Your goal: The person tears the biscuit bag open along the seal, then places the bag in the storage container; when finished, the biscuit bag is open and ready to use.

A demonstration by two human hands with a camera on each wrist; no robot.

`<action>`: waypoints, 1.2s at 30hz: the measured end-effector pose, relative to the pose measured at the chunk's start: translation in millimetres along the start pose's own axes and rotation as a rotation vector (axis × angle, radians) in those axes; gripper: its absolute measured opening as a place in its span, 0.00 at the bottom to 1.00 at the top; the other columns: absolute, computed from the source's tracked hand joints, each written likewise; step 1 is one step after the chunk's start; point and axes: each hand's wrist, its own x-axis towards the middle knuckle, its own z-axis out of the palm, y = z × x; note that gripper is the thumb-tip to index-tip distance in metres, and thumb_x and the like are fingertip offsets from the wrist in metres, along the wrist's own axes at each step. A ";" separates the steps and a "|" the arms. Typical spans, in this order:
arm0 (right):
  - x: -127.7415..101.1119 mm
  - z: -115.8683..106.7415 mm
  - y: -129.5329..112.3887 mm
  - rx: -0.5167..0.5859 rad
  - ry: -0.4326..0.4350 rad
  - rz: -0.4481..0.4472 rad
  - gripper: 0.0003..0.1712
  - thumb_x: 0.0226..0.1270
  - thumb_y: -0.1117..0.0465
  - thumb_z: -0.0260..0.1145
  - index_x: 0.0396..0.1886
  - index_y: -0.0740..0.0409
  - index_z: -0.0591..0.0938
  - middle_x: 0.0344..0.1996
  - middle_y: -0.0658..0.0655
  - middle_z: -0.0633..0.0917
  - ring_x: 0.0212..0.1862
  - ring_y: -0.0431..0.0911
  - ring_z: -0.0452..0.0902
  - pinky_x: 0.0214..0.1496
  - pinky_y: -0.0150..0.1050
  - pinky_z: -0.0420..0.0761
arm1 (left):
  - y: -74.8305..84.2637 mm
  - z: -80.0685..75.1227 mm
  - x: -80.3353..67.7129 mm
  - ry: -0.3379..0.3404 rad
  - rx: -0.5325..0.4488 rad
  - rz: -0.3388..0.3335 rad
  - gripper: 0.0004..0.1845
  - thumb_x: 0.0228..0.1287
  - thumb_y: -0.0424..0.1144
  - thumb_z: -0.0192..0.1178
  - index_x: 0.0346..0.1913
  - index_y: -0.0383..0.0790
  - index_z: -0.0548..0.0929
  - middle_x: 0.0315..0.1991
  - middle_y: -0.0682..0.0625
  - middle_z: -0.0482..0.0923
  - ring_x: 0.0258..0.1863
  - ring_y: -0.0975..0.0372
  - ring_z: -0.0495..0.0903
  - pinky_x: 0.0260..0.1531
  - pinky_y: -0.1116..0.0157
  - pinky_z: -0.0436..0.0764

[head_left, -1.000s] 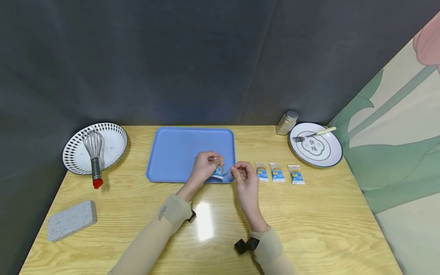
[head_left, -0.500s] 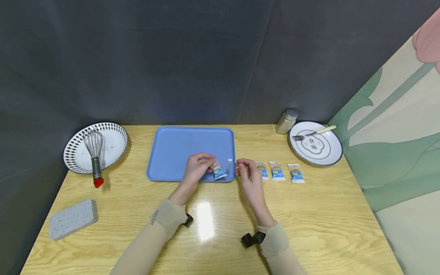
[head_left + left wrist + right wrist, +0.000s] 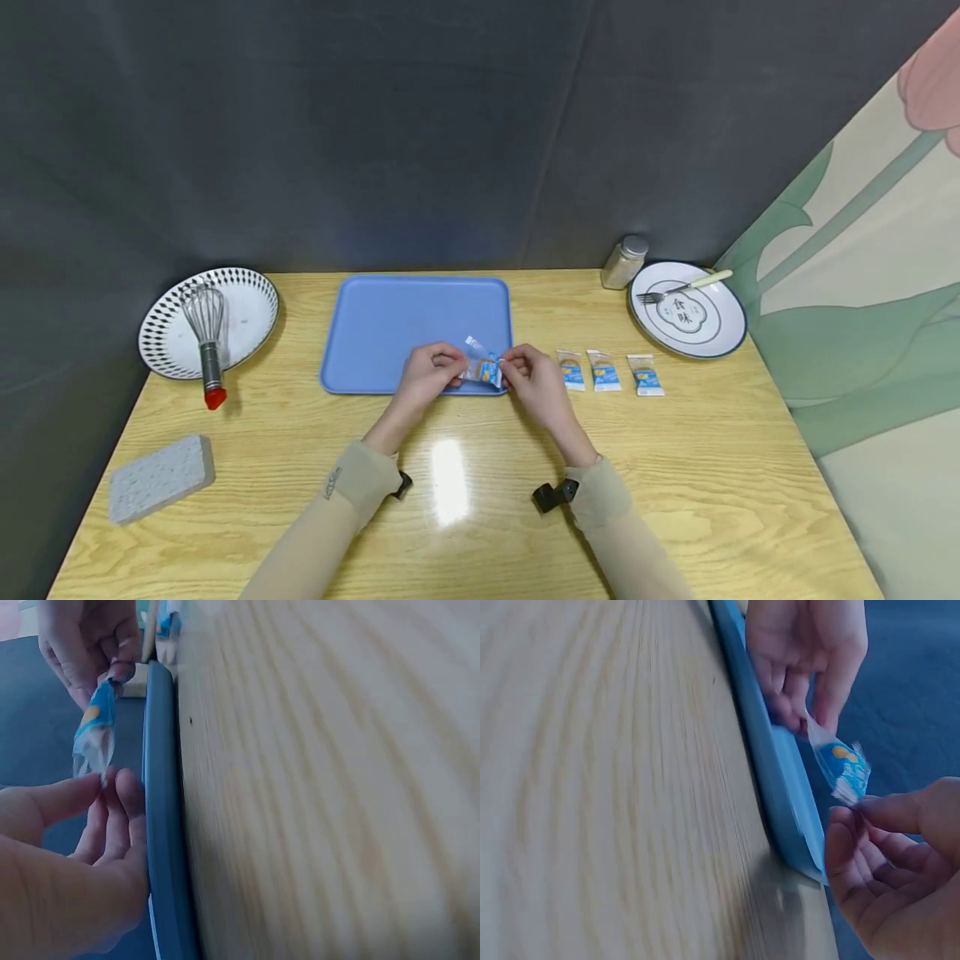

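Head view: left hand (image 3: pixel 426 377) and right hand (image 3: pixel 531 379) each pinch one end of a small blue packet (image 3: pixel 482 367), held between them over the blue tray (image 3: pixel 390 321) edge at its 5 o'clock corner; three packets (image 3: pixel 603 372) lie on the surface at 3 o'clock.

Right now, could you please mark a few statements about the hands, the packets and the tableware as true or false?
1. Both hands pinch one small packet over the blue tray's near right corner. True: the left hand and the right hand each hold an end.
2. Five sealed packets lie in a row on the table. False: three packets lie right of the tray.
3. The whisk rests on the patterned plate. True.
4. The fork lies on the blue tray. False: it lies on the white plate at the right.
5. The sponge sits at the near left of the table. True.
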 end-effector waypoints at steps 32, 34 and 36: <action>18.9 5.3 4.3 -0.473 -0.083 -0.132 0.03 0.71 0.71 0.73 0.37 0.68 0.86 0.28 0.56 0.85 0.30 0.47 0.80 0.33 0.43 0.82 | 2.3 -1.5 5.7 -0.002 0.595 0.166 0.03 0.61 0.26 0.75 0.36 0.32 0.91 0.29 0.47 0.89 0.31 0.56 0.88 0.39 0.59 0.86; 18.1 5.4 4.0 -0.474 -0.085 -0.132 0.03 0.72 0.71 0.72 0.38 0.69 0.87 0.29 0.57 0.86 0.31 0.47 0.80 0.34 0.43 0.83 | 2.5 -1.6 5.0 -0.003 0.589 0.157 0.03 0.62 0.26 0.75 0.37 0.32 0.91 0.30 0.47 0.89 0.33 0.55 0.87 0.41 0.57 0.86; 17.2 5.5 3.7 -0.476 -0.087 -0.128 0.04 0.72 0.71 0.72 0.40 0.70 0.87 0.30 0.57 0.86 0.32 0.48 0.80 0.35 0.44 0.83 | 2.1 -1.7 4.4 -0.004 0.588 0.150 0.04 0.62 0.26 0.75 0.38 0.33 0.91 0.31 0.48 0.88 0.33 0.55 0.87 0.43 0.56 0.86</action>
